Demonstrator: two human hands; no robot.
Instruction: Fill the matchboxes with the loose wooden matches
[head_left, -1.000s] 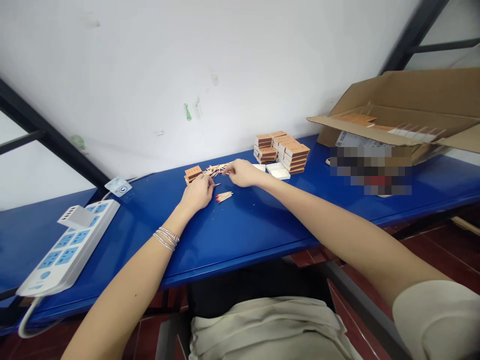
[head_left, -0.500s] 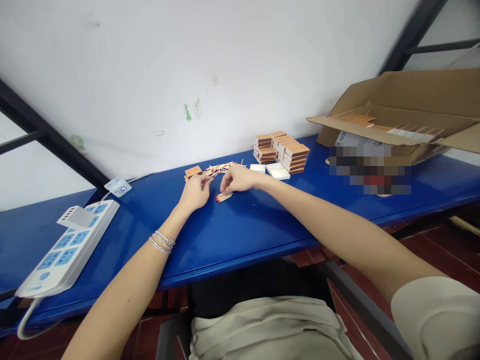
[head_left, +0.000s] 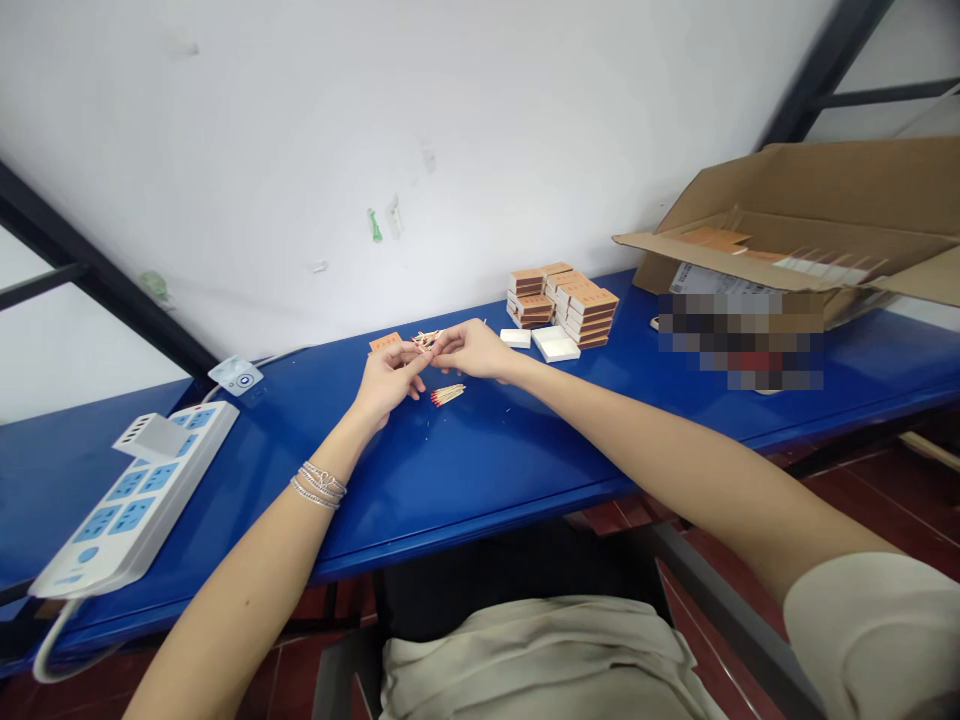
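Observation:
My left hand [head_left: 386, 380] and my right hand [head_left: 476, 350] meet fingertip to fingertip over the table. Both are closed in a pinch, around what look like matches whose red tips barely show. Just below them a small bundle of red-tipped matches [head_left: 448, 395] lies lined up on the blue table [head_left: 450, 470]. A loose heap of matches [head_left: 427, 338] sits behind the fingers and is partly hidden by them. Beside my left fingers is an orange matchbox [head_left: 385, 343]. To the right of my right hand are white matchbox trays [head_left: 556, 345].
Stacked orange matchboxes [head_left: 577, 300] stand against the wall at the back. An open cardboard carton [head_left: 817, 200] with more boxes occupies the right end. A white power strip [head_left: 142, 495], a small white-blue device [head_left: 237, 375] and their cable lie at the left.
My right hand has lifted away from the small match bundle and moved up to my left fingertips. The bundle now shows fully; the right hand covers more of the heap.

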